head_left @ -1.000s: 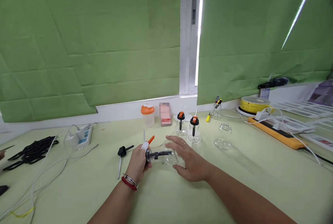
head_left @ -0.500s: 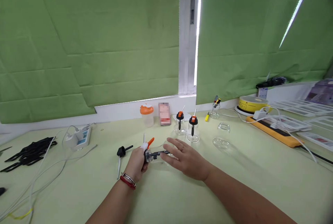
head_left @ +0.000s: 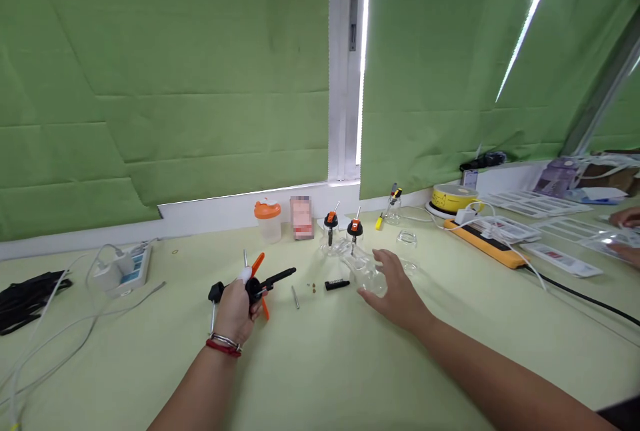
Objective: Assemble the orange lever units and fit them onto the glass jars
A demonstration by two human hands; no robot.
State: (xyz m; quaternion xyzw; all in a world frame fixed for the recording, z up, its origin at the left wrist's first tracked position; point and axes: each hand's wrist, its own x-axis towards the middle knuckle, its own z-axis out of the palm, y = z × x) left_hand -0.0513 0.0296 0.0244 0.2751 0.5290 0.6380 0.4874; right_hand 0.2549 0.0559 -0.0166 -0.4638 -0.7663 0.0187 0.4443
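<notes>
Fingers of the left hand (head_left: 237, 307) are curled tight round a black lid (head_left: 253, 291), its black stem (head_left: 281, 277) pointing right, perhaps to leave the stem free of the palm. Orange pieces (head_left: 258, 262) show beyond and below the lid. Farther right, the right hand (head_left: 400, 297) has its thumb and fingers spread wide round the base of a glass jar (head_left: 369, 274), a grip that seems to suit its broad end; the jar tilts, neck toward the far left. Whether it touches the surface (head_left: 320, 371) I cannot tell. Between the hands lie a metal pin (head_left: 295, 297), small brown bits (head_left: 314, 289) and a black piece with a spring (head_left: 337, 284), set apart, presumably for easy picking. Beyond stand two lidded bottles (head_left: 330, 236), upright, likely out of the way, with an orange-topped cup (head_left: 269, 223) to their left.
</notes>
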